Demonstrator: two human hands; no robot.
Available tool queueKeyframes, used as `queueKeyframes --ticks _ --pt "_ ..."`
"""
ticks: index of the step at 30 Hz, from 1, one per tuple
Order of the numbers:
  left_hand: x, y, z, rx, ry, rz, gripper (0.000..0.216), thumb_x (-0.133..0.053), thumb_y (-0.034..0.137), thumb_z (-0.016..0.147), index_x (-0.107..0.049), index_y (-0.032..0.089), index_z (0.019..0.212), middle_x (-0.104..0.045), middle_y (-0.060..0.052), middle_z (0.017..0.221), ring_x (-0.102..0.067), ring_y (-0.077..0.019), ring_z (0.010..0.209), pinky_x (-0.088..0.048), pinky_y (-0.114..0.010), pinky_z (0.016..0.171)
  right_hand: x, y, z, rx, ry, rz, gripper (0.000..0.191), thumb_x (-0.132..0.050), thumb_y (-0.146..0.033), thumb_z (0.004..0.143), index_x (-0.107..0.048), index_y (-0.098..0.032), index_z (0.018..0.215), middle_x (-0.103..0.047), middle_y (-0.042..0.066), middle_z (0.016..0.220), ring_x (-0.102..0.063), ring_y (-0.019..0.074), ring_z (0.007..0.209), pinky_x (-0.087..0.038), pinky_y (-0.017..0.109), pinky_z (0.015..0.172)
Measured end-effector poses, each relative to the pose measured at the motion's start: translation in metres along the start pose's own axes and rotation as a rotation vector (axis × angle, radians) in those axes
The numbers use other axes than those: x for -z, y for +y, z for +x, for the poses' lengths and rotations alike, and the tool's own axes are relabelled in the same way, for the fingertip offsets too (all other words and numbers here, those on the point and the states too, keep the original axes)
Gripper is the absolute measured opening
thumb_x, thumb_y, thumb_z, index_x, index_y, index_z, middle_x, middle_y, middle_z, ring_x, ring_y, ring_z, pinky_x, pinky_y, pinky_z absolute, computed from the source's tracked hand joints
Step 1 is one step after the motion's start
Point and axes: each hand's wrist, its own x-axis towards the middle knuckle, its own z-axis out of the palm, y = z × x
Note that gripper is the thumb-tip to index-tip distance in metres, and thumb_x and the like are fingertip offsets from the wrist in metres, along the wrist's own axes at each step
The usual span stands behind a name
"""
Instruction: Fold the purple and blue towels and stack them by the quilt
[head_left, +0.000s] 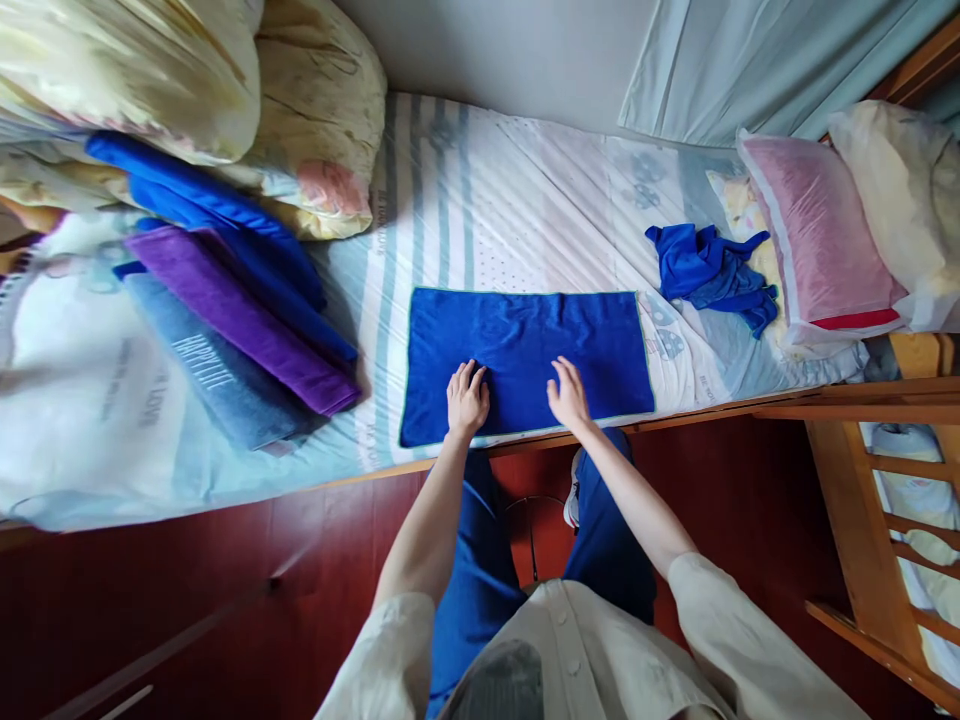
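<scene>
A blue towel (525, 350) lies spread flat on the striped bed sheet (480, 200) near the bed's front edge. My left hand (466, 397) rests palm down on the towel's near left part, fingers stretched out. My right hand (568, 393) lies flat on the towel a little to the right, fingers also extended. Neither hand grips anything.
A stack of folded towels, blue (225, 225), purple (240, 315) and grey (217, 375), lies at the left. Bundled quilts (225, 90) are behind it. A crumpled blue cloth (712, 270) lies beside a pink pillow (817, 235) at right. A wooden ladder (870, 520) stands at right.
</scene>
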Motion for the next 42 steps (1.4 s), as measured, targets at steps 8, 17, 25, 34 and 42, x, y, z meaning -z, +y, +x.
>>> queueKeyframes --ticks 8,17,25,34,42 --pt "-0.025 -0.017 -0.011 0.033 0.112 0.005 0.053 -0.045 0.027 0.095 -0.059 0.019 0.145 -0.058 -0.015 0.154 -0.041 -0.032 0.154 -0.027 -0.055 0.127 -0.08 -0.008 0.016 0.196 -0.294 0.111 0.057 -0.04 -0.029 0.106 -0.041 -0.017 0.161 -0.039 0.007 0.17 -0.032 0.0184 0.16 -0.028 0.038 0.133" --pt "-0.024 -0.014 -0.009 0.062 0.114 -0.021 0.054 -0.047 0.027 0.092 -0.06 0.019 0.144 -0.058 -0.014 0.155 -0.041 -0.0325 0.154 -0.028 -0.056 0.126 0.016 0.085 0.025 0.108 -0.024 -0.099 0.052 -0.033 -0.029 0.107 -0.059 -0.012 0.148 -0.049 0.013 0.163 -0.041 0.0197 0.155 -0.031 0.037 0.132" --pt "-0.027 -0.018 -0.008 0.058 0.134 -0.008 0.054 -0.046 0.026 0.092 -0.061 0.015 0.143 -0.057 -0.015 0.155 -0.042 -0.0306 0.153 -0.026 -0.053 0.128 0.076 0.162 0.014 -0.113 0.354 -0.356 0.056 -0.028 -0.028 0.105 -0.055 -0.012 0.152 -0.051 0.017 0.16 -0.043 0.0261 0.154 -0.033 0.051 0.13" --pt "-0.026 -0.021 -0.01 0.063 0.096 0.08 0.055 -0.044 0.026 0.093 -0.059 0.014 0.145 -0.056 -0.015 0.156 -0.04 -0.0288 0.154 -0.026 -0.05 0.128 0.061 0.173 0.016 -0.109 0.425 -0.473 0.057 -0.031 -0.022 0.101 -0.054 -0.013 0.153 -0.052 0.018 0.159 -0.044 0.0271 0.153 -0.029 0.057 0.13" --pt "-0.026 -0.022 -0.011 0.061 0.095 0.132 0.056 -0.041 0.026 0.095 -0.058 0.013 0.146 -0.055 -0.015 0.157 -0.039 -0.0282 0.155 -0.027 -0.049 0.128 0.059 0.172 0.016 -0.084 0.458 -0.475 0.055 -0.035 -0.021 0.1 -0.058 -0.012 0.149 -0.058 0.019 0.154 -0.05 0.0279 0.149 -0.036 0.056 0.127"
